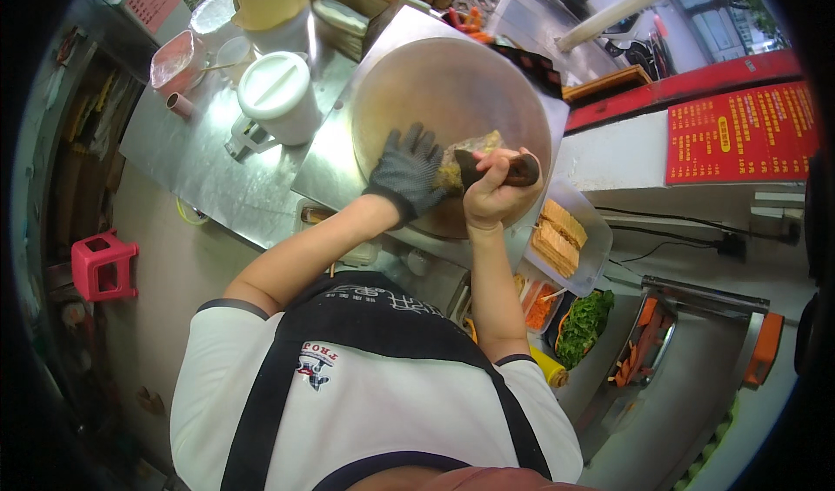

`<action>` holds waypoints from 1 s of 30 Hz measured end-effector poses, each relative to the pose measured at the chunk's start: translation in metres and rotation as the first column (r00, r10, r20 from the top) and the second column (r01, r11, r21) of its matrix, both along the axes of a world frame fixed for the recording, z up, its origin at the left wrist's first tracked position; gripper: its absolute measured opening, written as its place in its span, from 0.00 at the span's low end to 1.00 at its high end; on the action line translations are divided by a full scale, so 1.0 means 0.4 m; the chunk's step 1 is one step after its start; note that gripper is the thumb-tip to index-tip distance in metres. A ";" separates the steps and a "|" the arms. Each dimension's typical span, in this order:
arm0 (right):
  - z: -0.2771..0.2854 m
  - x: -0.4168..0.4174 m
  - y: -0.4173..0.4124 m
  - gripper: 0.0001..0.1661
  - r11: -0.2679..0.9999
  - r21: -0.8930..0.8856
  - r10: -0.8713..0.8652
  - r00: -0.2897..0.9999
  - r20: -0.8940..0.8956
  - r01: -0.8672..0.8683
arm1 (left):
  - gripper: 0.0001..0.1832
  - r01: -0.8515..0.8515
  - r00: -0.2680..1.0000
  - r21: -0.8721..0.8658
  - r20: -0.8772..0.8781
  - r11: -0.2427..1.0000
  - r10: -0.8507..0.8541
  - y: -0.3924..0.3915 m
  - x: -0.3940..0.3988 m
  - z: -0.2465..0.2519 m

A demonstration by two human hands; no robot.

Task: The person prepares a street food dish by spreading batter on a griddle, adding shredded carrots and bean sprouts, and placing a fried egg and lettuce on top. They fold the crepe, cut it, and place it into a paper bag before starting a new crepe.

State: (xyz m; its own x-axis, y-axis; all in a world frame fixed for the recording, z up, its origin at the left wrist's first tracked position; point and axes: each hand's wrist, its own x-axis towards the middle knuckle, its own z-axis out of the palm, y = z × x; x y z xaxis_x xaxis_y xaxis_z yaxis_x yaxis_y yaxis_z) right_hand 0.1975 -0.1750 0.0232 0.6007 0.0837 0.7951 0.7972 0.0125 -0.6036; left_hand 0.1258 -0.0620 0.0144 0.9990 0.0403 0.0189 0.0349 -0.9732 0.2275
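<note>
My left hand (408, 171), in a dark knit glove, lies palm down on a large round griddle (424, 93), fingers spread. My bare right hand (497, 194) is wrapped around the thick dark wooden handle (524, 170) of a scraper-like tool. The tool's dark blade (466, 168) points down and left at the griddle; its lower edge is partly hidden. Yellowish, crumpled food (486, 142) lies around the blade, between my two hands, and some touches or nearly touches the glove's fingers.
A steel counter (189, 158) at left carries a white lidded jug (277, 93), a pink tub (176, 64) and a small cylinder (179, 105). At right are a clear tray of layered fried sheets (559, 236), shredded carrot (541, 305), lettuce (584, 328) and a yellow bottle (546, 366). A pink stool (104, 266) stands left.
</note>
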 end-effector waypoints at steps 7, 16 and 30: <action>-0.065 0.002 -0.004 0.18 0.999 -0.049 0.010 0.993 -0.114 -0.016 | 0.34 -0.007 0.997 -0.049 -0.073 0.999 0.004 -0.004 0.006 0.025; -0.054 0.026 0.024 0.17 0.995 -0.098 0.022 0.996 -0.086 -0.031 | 0.35 0.002 0.996 -0.036 -0.093 0.999 -0.005 -0.008 0.012 0.016; -0.027 0.077 0.002 0.16 0.960 -0.244 -0.159 0.984 -0.085 0.134 | 0.35 0.048 0.992 -0.054 -0.114 0.997 -0.054 -0.029 -0.014 0.047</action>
